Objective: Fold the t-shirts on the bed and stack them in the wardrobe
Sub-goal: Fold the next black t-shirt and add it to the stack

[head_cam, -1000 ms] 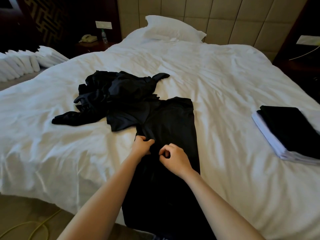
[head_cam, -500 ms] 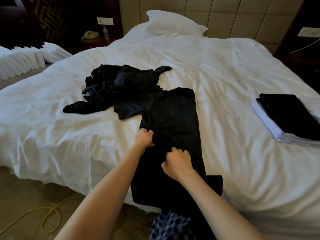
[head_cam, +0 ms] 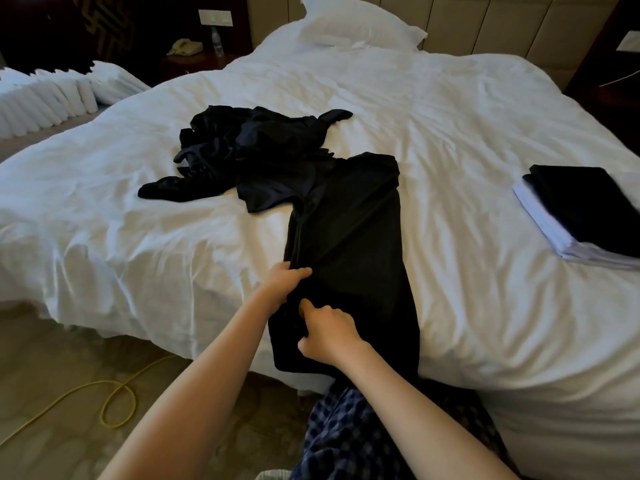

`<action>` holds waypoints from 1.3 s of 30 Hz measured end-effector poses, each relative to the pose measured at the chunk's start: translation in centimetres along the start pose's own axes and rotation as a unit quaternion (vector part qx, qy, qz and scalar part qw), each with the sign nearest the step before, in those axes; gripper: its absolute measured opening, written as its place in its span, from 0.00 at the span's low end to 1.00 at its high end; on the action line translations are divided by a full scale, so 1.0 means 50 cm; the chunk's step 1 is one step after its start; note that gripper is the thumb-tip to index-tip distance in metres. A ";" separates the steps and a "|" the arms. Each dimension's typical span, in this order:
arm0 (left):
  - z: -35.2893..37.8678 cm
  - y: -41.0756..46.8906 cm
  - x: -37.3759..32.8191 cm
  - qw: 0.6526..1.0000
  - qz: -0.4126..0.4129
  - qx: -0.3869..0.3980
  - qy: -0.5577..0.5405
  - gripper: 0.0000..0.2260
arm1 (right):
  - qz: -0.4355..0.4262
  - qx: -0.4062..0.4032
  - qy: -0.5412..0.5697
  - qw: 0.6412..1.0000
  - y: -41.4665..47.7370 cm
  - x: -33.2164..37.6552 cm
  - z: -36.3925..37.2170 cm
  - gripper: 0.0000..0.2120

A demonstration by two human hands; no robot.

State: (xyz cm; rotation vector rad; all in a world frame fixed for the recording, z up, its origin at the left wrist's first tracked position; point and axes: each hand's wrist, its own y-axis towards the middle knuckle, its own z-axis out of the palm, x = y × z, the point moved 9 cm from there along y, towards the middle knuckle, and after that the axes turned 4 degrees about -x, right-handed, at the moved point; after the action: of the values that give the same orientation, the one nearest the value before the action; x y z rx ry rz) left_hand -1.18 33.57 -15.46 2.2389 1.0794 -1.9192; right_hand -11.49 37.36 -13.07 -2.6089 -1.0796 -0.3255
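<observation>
A black t-shirt (head_cam: 353, 237) lies as a long narrow strip on the white bed (head_cam: 450, 133), its lower end hanging over the near edge. My left hand (head_cam: 285, 282) grips the shirt's left edge. Just below it, my right hand (head_cam: 327, 332) pinches the same left side of the fabric. A crumpled heap of black t-shirts (head_cam: 256, 150) lies beyond, touching the strip's top left. At the bed's right side sits a stack of folded shirts (head_cam: 585, 216), black on top and white beneath.
A white pillow (head_cam: 356, 26) lies at the headboard. Rolled white towels (head_cam: 48, 98) line the left. A nightstand (head_cam: 194, 58) holds a phone and a bottle. A yellow cable (head_cam: 114, 400) loops on the carpet by the bed's near edge.
Both hands have slid down the shirt's left edge toward the near end of the bed. The view has pulled back and shows more floor.
</observation>
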 end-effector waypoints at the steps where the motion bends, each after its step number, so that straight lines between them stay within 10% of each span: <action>1: -0.012 0.000 -0.002 0.999 0.009 -0.021 -0.037 0.08 | -0.004 0.036 -0.016 0.999 -0.003 0.002 0.016 0.24; 12: -0.062 -0.037 0.083 0.998 0.012 -0.025 0.056 0.05 | -0.018 0.125 0.128 0.984 -0.035 0.026 0.099 0.15; 15: -0.095 -0.050 0.099 0.994 0.041 -0.095 0.044 0.09 | 0.094 -0.094 0.199 0.971 -0.032 -0.060 0.033 0.09; 21: -0.082 -0.077 0.120 0.989 0.065 -0.130 -0.011 0.10 | 0.301 -0.423 0.211 0.828 -0.127 -0.266 -0.071 0.09; 24: -0.053 -0.077 0.147 0.997 0.025 -0.066 -0.020 0.18 | 0.367 -0.423 0.240 0.793 -0.161 -0.326 -0.063 0.18; 30: -0.015 -0.111 0.166 0.995 0.038 0.004 -0.097 0.21 | 0.306 -0.277 0.291 0.863 -0.130 -0.336 -0.046 0.13; 35: -0.021 -0.125 0.152 0.984 0.009 -0.034 -0.175 0.23 | 0.320 -0.403 0.380 0.769 -0.181 -0.365 -0.063 0.20; 39: -0.008 -0.139 0.214 0.989 -0.051 0.028 -0.140 0.26 | 0.291 -0.285 0.505 0.761 -0.194 -0.344 0.034 0.11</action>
State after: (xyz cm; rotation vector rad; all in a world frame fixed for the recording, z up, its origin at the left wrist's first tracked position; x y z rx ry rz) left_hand -4.08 44.28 -21.78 1.8937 1.1293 -2.2434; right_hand -30.19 33.35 -18.33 -2.3519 0.2578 -1.8230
